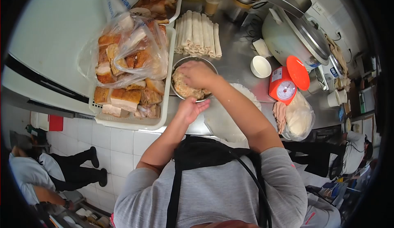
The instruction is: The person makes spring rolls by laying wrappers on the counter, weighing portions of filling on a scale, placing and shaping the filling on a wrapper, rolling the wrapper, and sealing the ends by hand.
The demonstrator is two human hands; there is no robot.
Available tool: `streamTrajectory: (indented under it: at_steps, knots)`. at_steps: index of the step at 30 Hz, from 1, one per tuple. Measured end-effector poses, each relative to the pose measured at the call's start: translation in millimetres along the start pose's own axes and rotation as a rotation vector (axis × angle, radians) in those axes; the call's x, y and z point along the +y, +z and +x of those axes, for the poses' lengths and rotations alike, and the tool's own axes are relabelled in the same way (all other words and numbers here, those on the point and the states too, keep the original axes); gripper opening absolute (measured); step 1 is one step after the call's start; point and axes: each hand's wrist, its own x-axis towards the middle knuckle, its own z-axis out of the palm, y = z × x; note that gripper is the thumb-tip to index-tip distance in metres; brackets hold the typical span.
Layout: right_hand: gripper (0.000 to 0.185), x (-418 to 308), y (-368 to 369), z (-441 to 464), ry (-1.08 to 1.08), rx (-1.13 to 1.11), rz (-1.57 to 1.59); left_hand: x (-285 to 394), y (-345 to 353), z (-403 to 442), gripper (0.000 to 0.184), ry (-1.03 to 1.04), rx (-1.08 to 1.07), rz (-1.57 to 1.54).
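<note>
A round metal bowl (210,65) holds a pale brown minced filling (183,86). My right hand (197,75) is down in the filling, its fingertips partly buried and the fingers bent together; what they grip is hidden. Just below the bowl's near rim is my left hand (193,109), palm up with the fingers apart and nothing in it. Thin white wrapper sheets (225,123) lie on the steel counter under my right forearm. Behind the bowl stands a stack of pale rolled sticks (198,33).
Left, a white crate (164,115) holds roast meat pieces and a plastic bag (141,51). On the right are a white cup (260,67), a red scale (283,86), a large cooker (287,35) and a bagged pale lump (299,119). Other people stand behind on both sides.
</note>
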Motion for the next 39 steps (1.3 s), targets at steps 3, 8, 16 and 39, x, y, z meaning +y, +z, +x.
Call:
streamTrajectory:
  at_steps: [3,8,16,39]
  knots:
    - [0.032,-4.3,7.2,-4.0,0.026,-0.057,-0.126,1.5,3.6,-2.2,0.035,0.007,-0.001,-0.027]
    - [0.039,3.9,-6.5,-49.8,0.028,0.089,0.067,1.3,5.7,-6.0,0.032,-0.012,0.043,0.005]
    - [0.053,-5.3,-12.1,-61.9,0.271,-0.077,0.073,2.8,3.6,-2.0,0.034,-0.026,0.003,0.064]
    - [0.038,84.7,-154.9,-181.1,0.569,0.572,1.359,0.8,-38.1,15.5,0.044,-0.043,-0.203,-0.010]
